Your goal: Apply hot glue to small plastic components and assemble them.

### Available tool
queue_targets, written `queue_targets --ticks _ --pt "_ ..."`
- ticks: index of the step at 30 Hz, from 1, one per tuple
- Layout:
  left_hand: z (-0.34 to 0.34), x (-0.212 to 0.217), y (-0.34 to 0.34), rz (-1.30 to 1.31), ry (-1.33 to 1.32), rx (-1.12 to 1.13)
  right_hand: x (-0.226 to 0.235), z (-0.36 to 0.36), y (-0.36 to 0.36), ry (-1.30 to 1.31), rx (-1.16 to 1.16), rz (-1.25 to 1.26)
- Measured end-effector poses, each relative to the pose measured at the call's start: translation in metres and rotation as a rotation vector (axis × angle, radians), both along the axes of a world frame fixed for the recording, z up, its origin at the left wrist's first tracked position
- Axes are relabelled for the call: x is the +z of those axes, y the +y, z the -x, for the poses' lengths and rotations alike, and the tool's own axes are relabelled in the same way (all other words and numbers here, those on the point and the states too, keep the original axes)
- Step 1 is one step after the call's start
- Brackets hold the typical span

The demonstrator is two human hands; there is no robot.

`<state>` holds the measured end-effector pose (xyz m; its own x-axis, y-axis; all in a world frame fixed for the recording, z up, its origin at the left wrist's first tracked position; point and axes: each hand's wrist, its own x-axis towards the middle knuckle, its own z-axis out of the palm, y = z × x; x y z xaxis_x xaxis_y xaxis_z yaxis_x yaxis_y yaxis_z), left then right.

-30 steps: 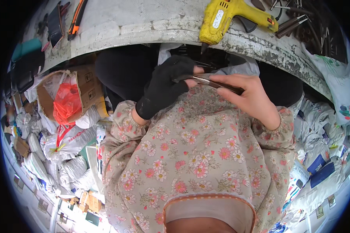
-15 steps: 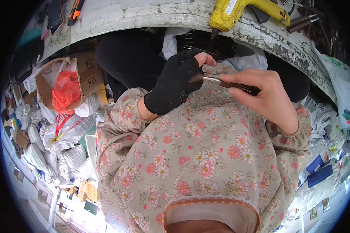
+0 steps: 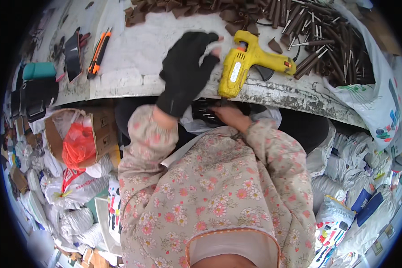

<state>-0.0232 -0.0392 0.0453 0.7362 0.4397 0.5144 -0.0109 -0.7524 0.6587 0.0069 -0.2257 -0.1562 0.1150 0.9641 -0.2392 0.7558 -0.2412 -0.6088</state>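
My left hand [image 3: 190,67], in a black fingerless glove, reaches over the white worktable just left of a yellow glue gun [image 3: 242,62]. Its thumb and forefinger are apart, and I see nothing between them. Below the table's near edge, my bare right hand [image 3: 232,117] is lowered into a pale plastic bag [image 3: 272,117] in my lap. Thin dark sticks [image 3: 204,111] lie in that bag beside the hand. The right fingertips are dim and partly hidden under the glue gun's nozzle, so whether they hold anything does not show.
Brown handles with silver ends [image 3: 317,49] are heaped on the table's right, and brown flat pieces [image 3: 178,8] lie along its far side. An orange-and-black cutter [image 3: 99,53] lies on the left. A cardboard box [image 3: 105,134] with a red bag stands left of my lap; white sacks [image 3: 353,156] are piled right.
My left hand has moved from my lap up over the table. My right hand, which held a brown-handled brush, has dropped into the lap bag; that brush is no longer visible in it.
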Motion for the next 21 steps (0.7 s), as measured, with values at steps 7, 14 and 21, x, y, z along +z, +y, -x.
queue_targets --ticks 7,14,21 --pt "-0.099 -0.04 0.049 -0.394 0.185 0.029 0.066 -0.002 -0.02 0.276 -0.018 0.183" --pt "-0.091 -0.057 0.075 -0.37 0.315 -0.013 0.24 -0.104 -0.069 0.221 -0.528 -0.13" --pt "-0.019 -0.034 0.049 -0.493 0.629 0.119 0.214 -0.266 -0.109 -1.092 -0.834 -0.107"
